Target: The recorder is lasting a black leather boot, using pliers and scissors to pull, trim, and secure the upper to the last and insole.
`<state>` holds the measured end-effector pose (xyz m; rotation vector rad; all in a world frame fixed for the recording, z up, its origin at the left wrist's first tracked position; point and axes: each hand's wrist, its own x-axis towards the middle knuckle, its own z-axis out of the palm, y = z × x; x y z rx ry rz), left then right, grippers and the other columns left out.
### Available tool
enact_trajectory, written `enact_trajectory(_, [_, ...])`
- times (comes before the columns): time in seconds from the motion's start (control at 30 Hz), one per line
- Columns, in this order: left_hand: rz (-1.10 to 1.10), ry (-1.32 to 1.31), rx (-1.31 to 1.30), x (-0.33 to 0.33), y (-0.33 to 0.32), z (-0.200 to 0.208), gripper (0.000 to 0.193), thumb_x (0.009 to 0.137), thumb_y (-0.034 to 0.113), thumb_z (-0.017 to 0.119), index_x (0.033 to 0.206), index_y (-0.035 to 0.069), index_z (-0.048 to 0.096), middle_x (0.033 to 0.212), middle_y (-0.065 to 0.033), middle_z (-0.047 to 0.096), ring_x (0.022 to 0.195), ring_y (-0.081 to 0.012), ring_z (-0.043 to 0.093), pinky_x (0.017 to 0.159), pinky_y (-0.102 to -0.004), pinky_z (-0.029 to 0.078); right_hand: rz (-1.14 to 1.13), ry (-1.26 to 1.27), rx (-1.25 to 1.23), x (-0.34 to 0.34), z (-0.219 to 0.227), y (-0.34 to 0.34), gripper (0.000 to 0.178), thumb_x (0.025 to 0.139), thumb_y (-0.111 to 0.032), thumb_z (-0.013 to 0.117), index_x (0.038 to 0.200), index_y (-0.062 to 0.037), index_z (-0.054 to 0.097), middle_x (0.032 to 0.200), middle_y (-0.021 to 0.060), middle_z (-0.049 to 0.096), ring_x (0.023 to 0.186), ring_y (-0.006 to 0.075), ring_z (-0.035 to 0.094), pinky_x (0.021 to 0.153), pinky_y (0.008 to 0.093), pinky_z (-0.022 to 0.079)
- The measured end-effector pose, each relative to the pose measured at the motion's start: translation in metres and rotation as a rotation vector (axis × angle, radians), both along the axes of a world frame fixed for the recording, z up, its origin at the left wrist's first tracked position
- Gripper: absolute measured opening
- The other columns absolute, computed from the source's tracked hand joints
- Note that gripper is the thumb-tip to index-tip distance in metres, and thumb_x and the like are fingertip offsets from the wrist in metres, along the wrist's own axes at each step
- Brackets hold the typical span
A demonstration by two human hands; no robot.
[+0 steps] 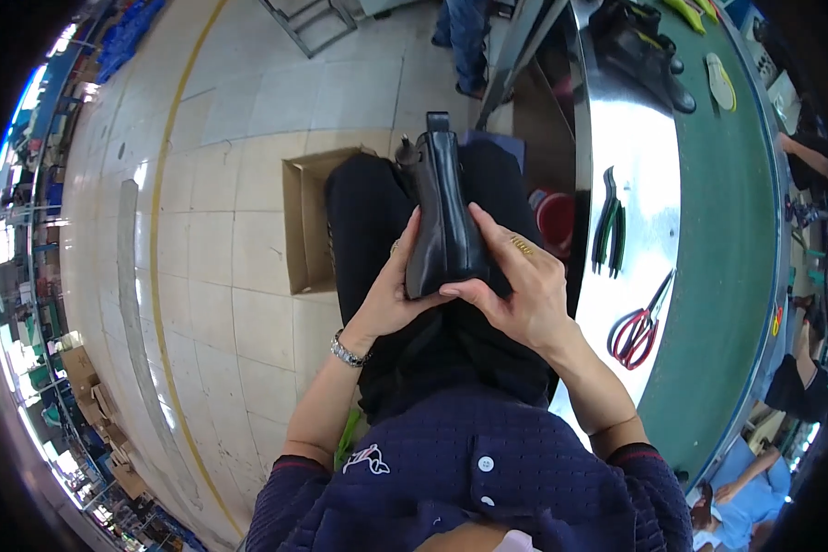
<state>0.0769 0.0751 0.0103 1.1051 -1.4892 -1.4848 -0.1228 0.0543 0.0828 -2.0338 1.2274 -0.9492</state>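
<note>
Above the lap of the seated person, in the head view, a black leather boot (446, 212) lies between the two hands, its glossy, smooth surface catching long highlights. Its shaft is a narrow tube widening toward a rounded end near the body, a seam runs lengthwise, and a flat pull tab (438, 120) sticks up at the far end. Matt black trousers (366, 212) lie beneath, and the navy shirt (515, 451) has a dimpled weave. A cardboard box (300, 230) with straight, creased walls stands at the left. On the right, a shiny metal strip (651, 138) borders a smooth green work surface (731, 239); black-handled nippers (609, 225) and red-handled scissors (633, 336) lie on the metal.

The boot's underside is hidden, the box is partly covered by a leg, and a small dark knob beside the shaft is hard to make out. A person in jeans (466, 41) is cut off by the upper edge.

The left hand (386, 294) cups the boot's left side, half curled, some fingers out of sight beneath. The right hand (532, 293) spreads thumb from forefinger, thumb at the rounded end, forefinger against the right side.
</note>
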Motion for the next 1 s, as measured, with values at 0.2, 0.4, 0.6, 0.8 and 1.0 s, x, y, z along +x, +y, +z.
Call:
enact_trajectory(0.2, [-0.078,0.028,0.092,0.013,0.021,-0.044,0.122,0.067,0.015,0.087,0.155,0.012,0.002,0.158,-0.0134,0.015,0.142,-0.0248,0.024,0.116,-0.0391,0.021,0.043,0.090,-0.141,-0.009,-0.038,0.028,0.073,0.073,-0.036,0.078,0.127,0.0068,0.053,0.118,0.0225,0.063,0.105,0.0350,0.065,0.088,0.0383,0.055])
enact_trajectory(0.4, [0.146,0.520,0.260,-0.001,-0.012,0.016,0.115,0.072,0.068,0.070,0.154,0.013,0.012,0.143,-0.0085,0.037,0.130,-0.0200,0.038,0.110,-0.0349,0.027,0.133,0.088,-0.073,-0.004,-0.034,0.048,0.070,0.071,-0.034,0.081,0.126,0.0029,0.056,0.122,0.0197,0.062,0.110,0.0335,0.063,0.091,0.0378,0.054])
enact_trajectory(0.6, [0.230,0.382,0.302,-0.019,-0.014,0.018,0.073,0.080,0.049,0.073,0.132,0.008,0.042,0.107,-0.0012,0.050,0.098,-0.0114,0.048,0.089,-0.0268,0.041,0.122,-0.010,0.193,-0.033,-0.023,0.030,0.060,0.074,-0.029,0.080,0.121,0.0016,0.060,0.119,0.0197,0.063,0.106,0.0335,0.064,0.090,0.0361,0.052])
enact_trajectory(0.8, [0.365,0.497,0.375,-0.027,-0.028,0.023,0.047,0.086,0.036,0.068,0.116,0.007,0.047,0.093,-0.0017,0.051,0.078,-0.0098,0.055,0.071,-0.0248,0.050,-0.762,0.634,0.138,-0.148,-0.101,-0.024,0.067,0.088,-0.050,0.063,0.130,0.0015,0.054,0.125,0.0270,0.057,0.111,0.0392,0.060,0.090,0.0447,0.051])
enact_trajectory(1.0, [0.274,0.353,0.324,-0.035,-0.032,0.009,0.043,0.084,0.042,0.070,0.105,0.009,0.051,0.088,0.0030,0.046,0.081,-0.0063,0.044,0.074,-0.0226,0.039,-0.804,0.766,0.253,-0.178,-0.116,-0.050,0.057,0.093,-0.044,0.057,0.120,0.0049,0.061,0.105,0.0221,0.063,0.093,0.0328,0.064,0.081,0.0419,0.052])
